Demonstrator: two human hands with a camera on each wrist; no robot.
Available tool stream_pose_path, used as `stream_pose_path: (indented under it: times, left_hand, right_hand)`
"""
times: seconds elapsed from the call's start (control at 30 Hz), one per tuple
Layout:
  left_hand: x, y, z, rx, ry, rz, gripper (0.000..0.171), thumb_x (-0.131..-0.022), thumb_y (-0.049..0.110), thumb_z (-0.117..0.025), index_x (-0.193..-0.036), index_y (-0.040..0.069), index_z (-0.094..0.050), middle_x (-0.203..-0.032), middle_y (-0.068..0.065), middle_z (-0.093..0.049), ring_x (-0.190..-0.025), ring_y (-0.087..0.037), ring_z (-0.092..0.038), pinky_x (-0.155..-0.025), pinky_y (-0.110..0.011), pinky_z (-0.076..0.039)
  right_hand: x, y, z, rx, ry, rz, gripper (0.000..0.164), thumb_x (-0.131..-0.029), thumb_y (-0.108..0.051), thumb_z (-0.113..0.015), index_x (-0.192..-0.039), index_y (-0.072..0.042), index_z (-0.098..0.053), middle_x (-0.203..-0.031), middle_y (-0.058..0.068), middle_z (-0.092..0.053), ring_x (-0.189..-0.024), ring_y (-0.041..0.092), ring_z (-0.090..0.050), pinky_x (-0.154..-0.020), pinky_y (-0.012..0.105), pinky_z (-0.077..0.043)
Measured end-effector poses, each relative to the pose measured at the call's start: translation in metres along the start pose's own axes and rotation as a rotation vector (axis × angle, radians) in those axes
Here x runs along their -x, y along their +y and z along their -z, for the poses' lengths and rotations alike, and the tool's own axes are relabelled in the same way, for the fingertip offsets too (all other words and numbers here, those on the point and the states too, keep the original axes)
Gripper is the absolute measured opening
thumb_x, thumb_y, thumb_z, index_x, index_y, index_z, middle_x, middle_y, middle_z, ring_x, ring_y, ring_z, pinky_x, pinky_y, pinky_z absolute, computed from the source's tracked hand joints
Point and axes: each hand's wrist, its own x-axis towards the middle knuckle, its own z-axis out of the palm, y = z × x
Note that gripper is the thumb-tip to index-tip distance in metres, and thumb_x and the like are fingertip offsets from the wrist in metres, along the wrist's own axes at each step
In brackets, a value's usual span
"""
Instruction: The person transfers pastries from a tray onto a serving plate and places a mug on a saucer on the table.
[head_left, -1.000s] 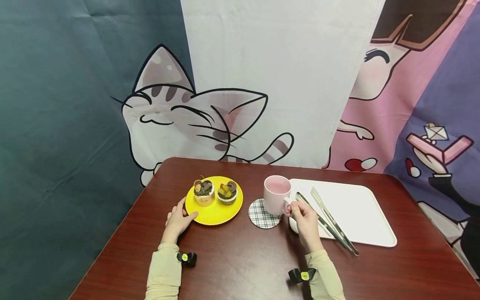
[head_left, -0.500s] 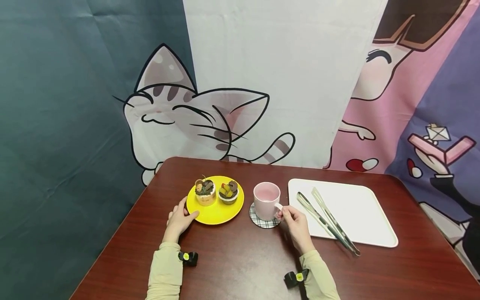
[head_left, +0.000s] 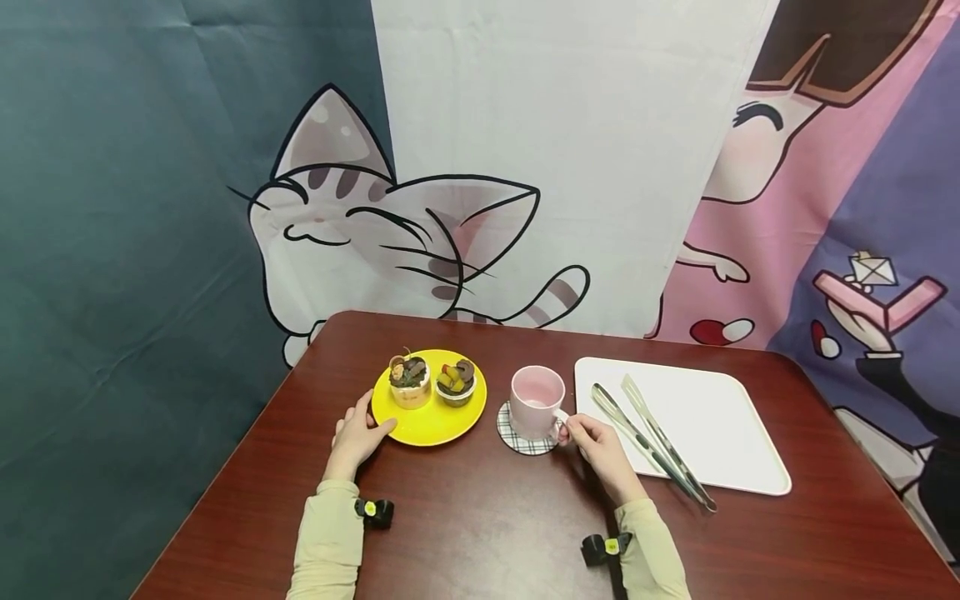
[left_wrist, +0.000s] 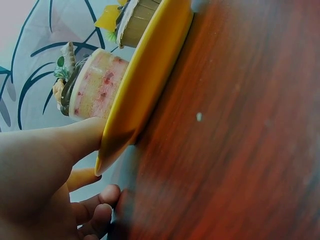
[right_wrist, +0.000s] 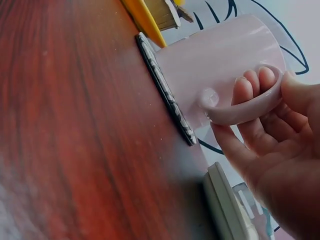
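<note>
My right hand [head_left: 602,454] holds the handle of a pink mug [head_left: 534,410], several fingers hooked through it in the right wrist view. Upright, the mug stands on a round checked coaster [head_left: 516,439]. On the left, my left hand [head_left: 354,440] grips the near-left rim of a yellow plate [head_left: 423,430], thumb [left_wrist: 82,137] on top and a finger at the edge below. The plate carries two small cup cakes: a layered one [head_left: 410,392] with dark topping and a fruit-topped one [head_left: 454,395].
Right of the mug lies a white tray [head_left: 738,442]. Metal tongs [head_left: 660,450] rest across it, their end reaching past its near edge. Everything is on a dark red-brown table [head_left: 465,517], with a cartoon-printed cloth [head_left: 585,167] behind its far edge.
My right hand has brought the mug left and down from beside the tray onto the coaster, with a small shift back right since. The left hand and plate have stayed put.
</note>
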Motion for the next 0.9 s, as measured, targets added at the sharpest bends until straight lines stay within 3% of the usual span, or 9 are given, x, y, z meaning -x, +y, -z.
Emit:
stream_pose_path:
  times: [0.2,0.43,0.7,0.8,0.9]
  left_hand:
    - [-0.003,0.003,0.001,0.003,-0.001,-0.014,0.079,-0.089,0.037,-0.061,-0.153,0.012,-0.021,-0.099,-0.014,-0.043,-0.095,-0.031,-0.035,-0.078,-0.04,-0.027]
    - [-0.003,0.002,-0.002,0.008,0.001,-0.022,0.079,-0.09,0.037,-0.061,-0.152,0.011,-0.022,-0.099,-0.014,-0.044,-0.095,-0.032,-0.036,-0.078,-0.041,-0.028]
    - [0.003,0.001,0.001,0.004,0.007,-0.02,0.079,-0.089,0.036,-0.062,-0.152,0.01,-0.023,-0.097,-0.013,-0.043,-0.093,-0.031,-0.036,-0.076,-0.039,-0.027]
    - [0.004,0.001,0.001,0.008,0.012,-0.021,0.079,-0.089,0.036,-0.062,-0.152,0.01,-0.023,-0.098,-0.013,-0.043,-0.094,-0.031,-0.036,-0.076,-0.04,-0.027]
    - [0.004,0.0,0.0,0.007,0.011,-0.022,0.078,-0.089,0.037,-0.062,-0.152,0.011,-0.024,-0.098,-0.013,-0.044,-0.094,-0.031,-0.036,-0.077,-0.04,-0.027]
  right_hand:
    - [-0.003,-0.002,-0.002,0.051,0.037,0.01,0.028,-0.099,-0.011,-0.05,-0.086,0.011,-0.061,-0.074,-0.008,-0.061,-0.072,0.001,-0.058,-0.074,0.023,-0.048]
    - [-0.001,-0.001,-0.004,0.029,0.081,-0.013,0.027,-0.099,-0.011,-0.051,-0.087,0.012,-0.061,-0.073,-0.005,-0.06,-0.07,0.002,-0.057,-0.072,0.023,-0.048]
    - [0.002,0.007,-0.004,0.001,0.041,0.104,0.027,-0.099,-0.014,-0.05,-0.08,0.001,-0.061,-0.073,-0.007,-0.06,-0.07,0.002,-0.056,-0.067,0.022,-0.046]
    - [0.001,0.005,-0.005,0.02,0.047,0.075,0.029,-0.1,-0.017,-0.05,-0.081,0.002,-0.062,-0.074,-0.005,-0.059,-0.07,0.003,-0.055,-0.069,0.024,-0.045]
    - [0.002,0.002,-0.006,0.03,0.06,-0.007,0.029,-0.1,-0.015,-0.05,-0.084,0.007,-0.061,-0.075,-0.003,-0.059,-0.071,0.004,-0.054,-0.07,0.024,-0.045]
